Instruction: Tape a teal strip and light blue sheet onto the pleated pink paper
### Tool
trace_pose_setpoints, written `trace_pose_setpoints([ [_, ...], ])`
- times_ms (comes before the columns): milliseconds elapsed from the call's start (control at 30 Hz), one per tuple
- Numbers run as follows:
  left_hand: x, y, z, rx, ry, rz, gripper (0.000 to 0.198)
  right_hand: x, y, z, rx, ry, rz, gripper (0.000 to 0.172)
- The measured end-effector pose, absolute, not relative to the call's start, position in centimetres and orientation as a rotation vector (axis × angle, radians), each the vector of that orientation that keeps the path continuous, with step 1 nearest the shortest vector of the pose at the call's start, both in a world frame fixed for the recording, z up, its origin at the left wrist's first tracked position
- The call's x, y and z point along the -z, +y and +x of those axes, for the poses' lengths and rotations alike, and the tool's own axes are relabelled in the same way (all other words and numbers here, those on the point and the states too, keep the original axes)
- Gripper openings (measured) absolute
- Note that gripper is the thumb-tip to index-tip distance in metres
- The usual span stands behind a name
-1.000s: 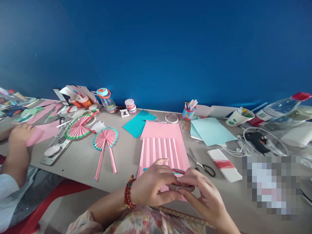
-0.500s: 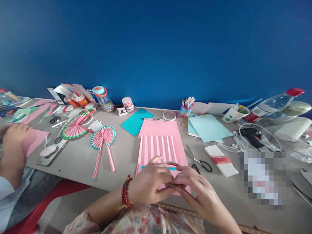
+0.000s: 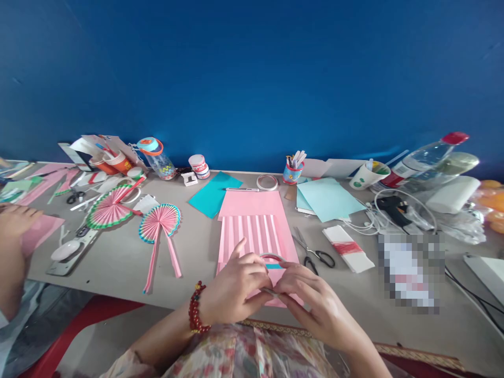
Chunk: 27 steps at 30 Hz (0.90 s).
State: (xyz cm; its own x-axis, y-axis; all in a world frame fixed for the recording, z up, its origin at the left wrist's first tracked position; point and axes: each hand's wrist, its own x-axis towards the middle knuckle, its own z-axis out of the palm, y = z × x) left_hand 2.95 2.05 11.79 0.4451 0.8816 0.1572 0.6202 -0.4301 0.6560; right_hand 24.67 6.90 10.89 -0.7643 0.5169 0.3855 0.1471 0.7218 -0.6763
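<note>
My left hand (image 3: 232,286) and my right hand (image 3: 311,302) meet over the near end of a pleated pink paper sheet (image 3: 254,228) on the grey table (image 3: 197,247). Both pinch a roll of tape (image 3: 272,259), whose ring shows just above the fingers, with a teal strip beside it. The left index finger sticks up; the other fingers are curled. A red bead bracelet (image 3: 194,315) sits on my left wrist.
Black-handled scissors (image 3: 315,254) lie right of the pink sheet, then a white folded strip (image 3: 346,248). Two pink paper fans (image 3: 159,226) lie at the left. Teal paper (image 3: 212,193), light blue sheets (image 3: 328,198), cups and bottles line the back. Another person's hand (image 3: 13,226) presses pink paper at far left.
My hands have stayed together on the tape, shifting slightly left and up in the picture as the view turned right. The other person's hand moved further left.
</note>
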Motion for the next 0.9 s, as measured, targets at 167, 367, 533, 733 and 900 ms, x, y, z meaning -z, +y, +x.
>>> trace_pose_setpoints([
  [167, -11.7, 2.1, 3.5, -0.642, 1.255, 2.192, 0.010, -10.7, 6.7, 24.4, -0.856, -2.391, -0.564, 0.011],
  [367, -11.7, 2.1, 3.3, -0.659, 1.298, 2.175, 0.010, -10.5, 6.8, 24.4, -0.823, -2.392, -0.510, 0.015],
  [533, -11.7, 1.9, 3.2, -0.654, 1.327, 2.183, 0.008, -10.6, 6.8, 24.0, -0.809, -2.399, -0.510, 0.014],
  [733, -11.5, 1.9, 3.3, -0.686, 1.365, 2.213, 0.009, -9.9, 6.7, 23.7, -0.782, -2.453, -0.612, 0.011],
  [900, -11.1, 1.7, 3.1, -0.741, 1.428, 2.216, 0.010, -9.5, 6.4, 23.5, -0.698, -2.470, -0.666, 0.011],
])
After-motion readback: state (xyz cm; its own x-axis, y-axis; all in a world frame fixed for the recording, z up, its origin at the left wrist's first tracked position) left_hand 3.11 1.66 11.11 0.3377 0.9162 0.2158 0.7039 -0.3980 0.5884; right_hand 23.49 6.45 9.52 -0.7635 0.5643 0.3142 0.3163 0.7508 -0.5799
